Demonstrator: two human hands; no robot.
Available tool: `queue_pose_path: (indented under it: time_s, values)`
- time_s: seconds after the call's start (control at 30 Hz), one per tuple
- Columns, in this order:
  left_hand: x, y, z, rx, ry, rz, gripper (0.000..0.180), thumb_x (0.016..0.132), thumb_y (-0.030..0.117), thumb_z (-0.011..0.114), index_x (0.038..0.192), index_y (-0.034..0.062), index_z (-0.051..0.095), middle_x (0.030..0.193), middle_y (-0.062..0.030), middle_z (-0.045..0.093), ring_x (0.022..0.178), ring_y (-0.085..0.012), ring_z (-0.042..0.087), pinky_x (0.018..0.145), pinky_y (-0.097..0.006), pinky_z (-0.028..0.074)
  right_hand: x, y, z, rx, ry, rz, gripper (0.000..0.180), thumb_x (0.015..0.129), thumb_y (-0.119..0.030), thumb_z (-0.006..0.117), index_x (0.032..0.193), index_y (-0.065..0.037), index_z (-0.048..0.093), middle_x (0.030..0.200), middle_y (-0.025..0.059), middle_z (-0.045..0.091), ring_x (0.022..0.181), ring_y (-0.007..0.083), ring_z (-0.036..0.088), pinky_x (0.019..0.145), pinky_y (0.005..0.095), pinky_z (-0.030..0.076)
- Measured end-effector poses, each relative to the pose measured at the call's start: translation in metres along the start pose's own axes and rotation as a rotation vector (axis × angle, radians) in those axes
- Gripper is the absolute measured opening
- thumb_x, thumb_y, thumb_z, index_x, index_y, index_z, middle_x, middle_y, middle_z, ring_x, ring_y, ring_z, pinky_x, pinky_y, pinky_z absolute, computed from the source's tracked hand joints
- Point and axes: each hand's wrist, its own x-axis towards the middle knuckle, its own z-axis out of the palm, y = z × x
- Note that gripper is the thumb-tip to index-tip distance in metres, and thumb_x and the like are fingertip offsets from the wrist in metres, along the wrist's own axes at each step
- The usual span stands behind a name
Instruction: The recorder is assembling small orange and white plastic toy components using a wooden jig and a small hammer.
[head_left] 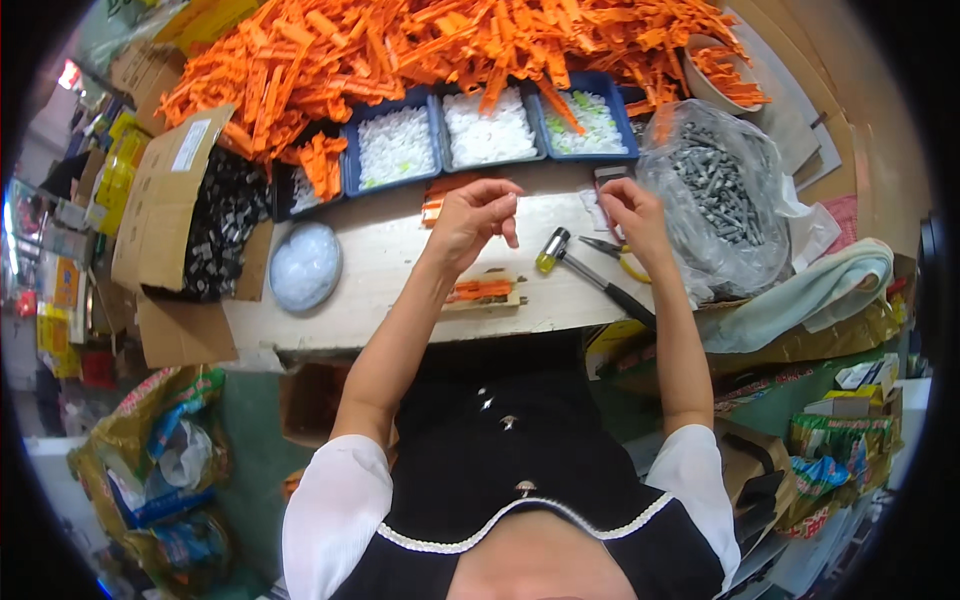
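Observation:
Above the middle of the worktable, my left hand is raised with thumb and fingers pinched together. Whatever it holds, if anything, is too small to make out. My right hand is also closed in a pinch, beside the bag of grey parts, and its fingertips hide what may be in them. Below my left hand lies a light-coloured block with an orange plastic piece on it. A hammer with a yellow-ended head rests between my arms. Pliers lie partly under my right forearm.
Orange plastic parts are heaped along the back. In front stand blue trays with small white pieces. At left are a carton of black parts and a round translucent container; at right, a plastic bag of grey pieces and a cloth.

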Motion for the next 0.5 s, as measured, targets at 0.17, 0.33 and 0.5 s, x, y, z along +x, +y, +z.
queue_pose_path:
  time_s: [0.17, 0.33, 0.5]
  values:
    - [-0.057, -0.013, -0.005, -0.064, 0.089, 0.025, 0.02, 0.077, 0.002, 0.063, 0.095, -0.0024, 0.06, 0.073, -0.0072, 0.058, 0.058, -0.0155, 0.059, 0.054, -0.03, 0.052, -0.037, -0.039, 0.06, 0.242, -0.264, -0.163, 0.007, 0.083, -0.004, 0.055, 0.089, -0.001, 0.057, 0.077, -0.0004, 0.052, 0.065, 0.0047, 0.048, 0.057, 0.0179, 0.039]
    - [-0.085, -0.018, -0.003, 0.091, 0.234, 0.138, 0.013, 0.077, 0.002, 0.063, 0.089, -0.0021, 0.061, 0.072, -0.007, 0.06, 0.056, -0.0139, 0.059, 0.052, -0.025, 0.05, -0.053, -0.049, 0.098, 0.038, -0.269, -0.452, 0.006, 0.081, -0.001, 0.056, 0.088, 0.0, 0.056, 0.079, 0.0043, 0.053, 0.067, 0.0087, 0.049, 0.059, 0.0202, 0.04]
    - [-0.097, -0.017, 0.002, 0.192, 0.279, 0.245, 0.008, 0.078, 0.001, 0.061, 0.086, -0.0021, 0.061, 0.073, -0.0069, 0.061, 0.055, -0.0114, 0.058, 0.052, -0.021, 0.047, -0.061, -0.05, 0.113, -0.021, -0.224, -0.533, 0.007, 0.08, -0.001, 0.057, 0.087, 0.0, 0.056, 0.079, 0.006, 0.054, 0.064, 0.0115, 0.05, 0.057, 0.0214, 0.04]
